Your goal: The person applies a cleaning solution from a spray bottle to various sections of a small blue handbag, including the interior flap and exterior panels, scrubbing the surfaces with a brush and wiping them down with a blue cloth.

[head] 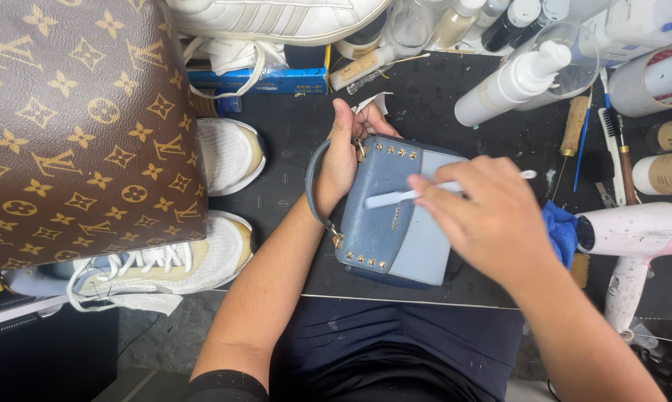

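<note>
A big brown bag [75, 126] with a gold pattern was standing at the left of the dark tabletop [440, 112]. White shoes [224, 152] were lying beside it, and spray bottles [514, 78] and a pink hair dryer [634, 238] were seen at the right, near a blue cloth [561, 231].

In the middle, a small blue purse [395, 223] was lying on the tabletop, close to the person's lap. It looked light and a bit stiff, with smooth sides that could be slippery. Little gold studs were set along its edges, and these could be scratched, so a soft touch seemed best. The top corner by the strap looked like the safest place to hold it.

That spot was gripped by the left hand [343, 160], with the fingers closed tight around it. A thin white brush [395, 197] was pinched in the right hand [488, 216] and was laid across the front of the purse.
</note>
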